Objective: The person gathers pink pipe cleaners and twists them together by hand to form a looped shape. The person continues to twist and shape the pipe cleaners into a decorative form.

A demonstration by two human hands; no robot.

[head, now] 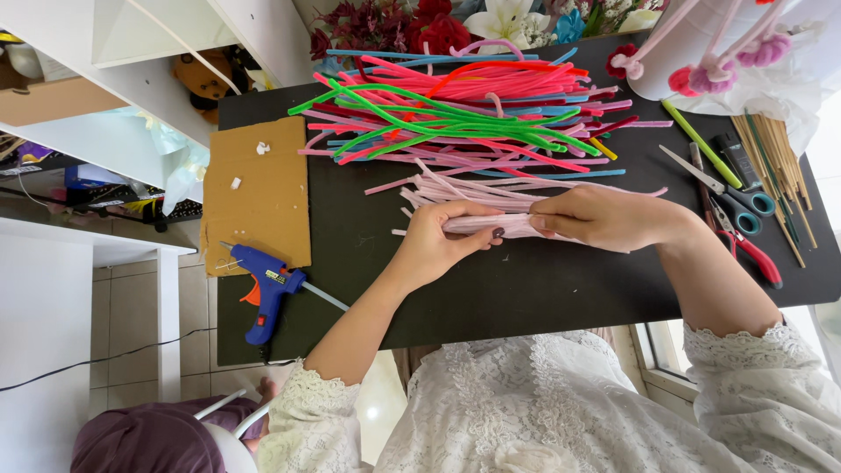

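A bundle of pale pink pipe cleaners [491, 203] lies across the black table [526, 289]. My left hand [438, 241] grips the bundle's near end from below, thumb on top. My right hand [604, 217] pinches the same bundle a little further right. Loose ends of the pale pink stems fan out above my hands. Behind them lies a large heap of pink, red, green and blue pipe cleaners [464, 114].
A blue hot glue gun [267, 289] rests by a brown cardboard sheet [258, 193] on the left. Scissors [731, 197], red-handled pliers [749, 250], wooden skewers [775, 158] and a green stick lie at right. Artificial flowers [420, 26] and a white container [692, 44] stand behind.
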